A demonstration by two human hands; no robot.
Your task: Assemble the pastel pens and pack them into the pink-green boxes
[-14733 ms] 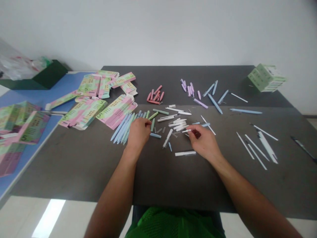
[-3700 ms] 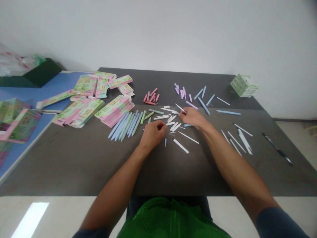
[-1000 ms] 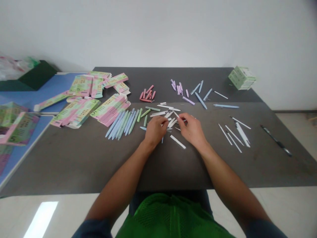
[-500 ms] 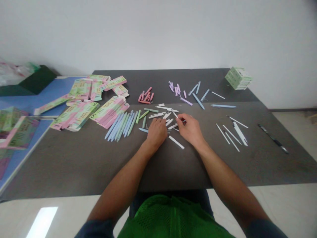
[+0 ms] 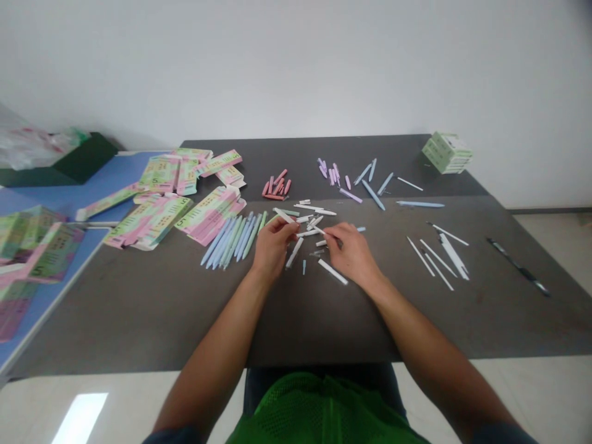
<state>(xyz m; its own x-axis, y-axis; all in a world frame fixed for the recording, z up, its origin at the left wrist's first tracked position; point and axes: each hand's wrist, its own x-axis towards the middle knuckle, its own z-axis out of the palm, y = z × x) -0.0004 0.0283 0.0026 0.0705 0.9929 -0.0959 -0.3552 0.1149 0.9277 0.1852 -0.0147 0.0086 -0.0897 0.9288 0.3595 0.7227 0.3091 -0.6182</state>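
Both hands rest on a dark grey table [image 5: 139, 308] among scattered pen parts. My left hand [image 5: 271, 246] is closed on a white pen part [image 5: 283, 215] that sticks out past its fingers. My right hand [image 5: 351, 251] pinches a thin white piece at its fingertips, too small to name. Between and around the hands lie several white pen pieces [image 5: 294, 253]. A white tube [image 5: 332, 272] lies just below my right hand. A row of light blue and green pens [image 5: 231, 237] lies left of my left hand.
Flat pink-and-green cartons [image 5: 203, 213] lie at the left, some on a blue table [image 5: 55, 197]. Pink caps [image 5: 276, 187], purple parts [image 5: 330, 172] and blue barrels [image 5: 372, 192] lie farther back. White refills [image 5: 439, 253], a black pen [image 5: 518, 266] and a green box [image 5: 446, 152] are at the right.
My left hand has lifted a white pen part from the pile and holds it up. My right hand has drawn slightly nearer, and the view has tilted a little.
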